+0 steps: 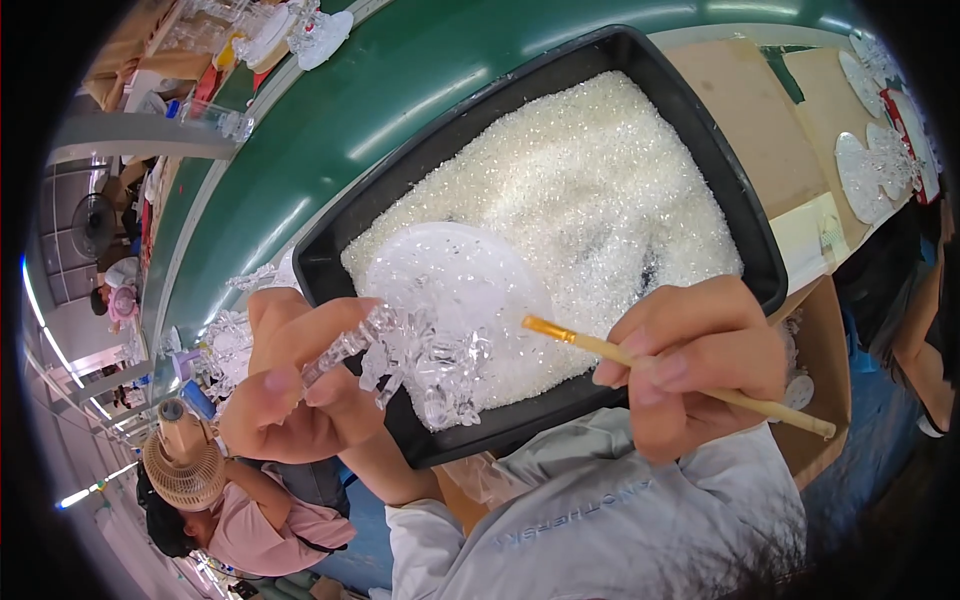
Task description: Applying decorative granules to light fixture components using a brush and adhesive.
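Note:
My left hand [300, 385] grips a clear crystal-like ornament [425, 345] by its stem, holding it over the near edge of a black tray [740, 215]. A round frosted disc tops the ornament, with clear faceted figures below. My right hand [695, 365] holds a thin yellow brush [600, 347] like a pen, its tip pointing at the ornament's right side, just short of the disc. The tray is filled with small clear glittering beads [590, 180].
The tray rests on a green conveyor belt [400, 90]. More clear ornaments [875, 165] lie on brown cardboard at the far right. Another person's arm [915, 340] is at the right edge. A person in pink and a small beige fan [185, 460] are at lower left.

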Available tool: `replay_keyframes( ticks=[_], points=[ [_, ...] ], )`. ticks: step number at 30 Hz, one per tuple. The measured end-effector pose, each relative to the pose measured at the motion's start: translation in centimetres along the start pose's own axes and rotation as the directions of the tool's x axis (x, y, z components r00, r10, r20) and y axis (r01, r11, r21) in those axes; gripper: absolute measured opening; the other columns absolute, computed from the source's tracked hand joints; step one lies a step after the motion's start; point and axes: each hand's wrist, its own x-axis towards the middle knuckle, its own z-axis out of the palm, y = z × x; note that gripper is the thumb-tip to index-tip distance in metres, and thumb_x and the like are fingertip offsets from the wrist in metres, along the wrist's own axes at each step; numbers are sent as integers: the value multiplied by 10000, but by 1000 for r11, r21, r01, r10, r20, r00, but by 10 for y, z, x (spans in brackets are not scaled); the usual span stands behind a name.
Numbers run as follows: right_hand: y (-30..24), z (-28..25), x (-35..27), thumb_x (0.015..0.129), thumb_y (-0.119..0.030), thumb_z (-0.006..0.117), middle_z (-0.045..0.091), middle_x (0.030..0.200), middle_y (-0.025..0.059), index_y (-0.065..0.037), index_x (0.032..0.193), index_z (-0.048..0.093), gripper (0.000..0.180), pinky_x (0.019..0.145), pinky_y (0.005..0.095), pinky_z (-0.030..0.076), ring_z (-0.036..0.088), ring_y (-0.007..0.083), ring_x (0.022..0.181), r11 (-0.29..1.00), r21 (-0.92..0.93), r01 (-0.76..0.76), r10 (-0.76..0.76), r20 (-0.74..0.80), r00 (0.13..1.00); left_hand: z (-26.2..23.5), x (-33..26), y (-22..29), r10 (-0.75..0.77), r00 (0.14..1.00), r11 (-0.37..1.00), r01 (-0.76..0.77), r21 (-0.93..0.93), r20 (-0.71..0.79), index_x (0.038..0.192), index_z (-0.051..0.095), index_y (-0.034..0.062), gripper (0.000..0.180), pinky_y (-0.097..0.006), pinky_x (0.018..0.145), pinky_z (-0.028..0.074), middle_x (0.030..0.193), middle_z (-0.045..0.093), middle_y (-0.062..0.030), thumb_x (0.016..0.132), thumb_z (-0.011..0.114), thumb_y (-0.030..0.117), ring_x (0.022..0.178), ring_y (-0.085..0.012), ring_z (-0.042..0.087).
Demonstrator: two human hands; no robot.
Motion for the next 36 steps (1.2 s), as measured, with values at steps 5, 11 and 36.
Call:
replay_keyframes(
  ticks=[5,11,36],
  points=[
    [2,4,-2,785,49,639,552,919,162,5,945,564,181,545,265,580,646,181,605,999,-10,-41,41,44,998,-13,7,0,47,976,996,-29,-84,212,1265,317,79,443,-408,629,334,878,674,-297,886,487,-74,534,-202,367],
    [-2,4,-1,771,66,626,554,903,159,-2,937,566,189,530,262,580,635,173,581,999,50,-20,21,-30,999,1,-2,0,3,1000,997,-2,-75,16,1233,323,69,373,-413,627,339,864,670,-306,913,475,-48,537,-207,364],
    [5,1,5,699,99,708,618,849,184,31,976,592,308,543,321,601,685,258,621,991,-42,128,-113,256,960,25,-4,20,-203,878,942,296,157,-434,1121,510,-105,266,-266,562,453,822,667,-250,909,601,26,575,-164,543]
  ],
)
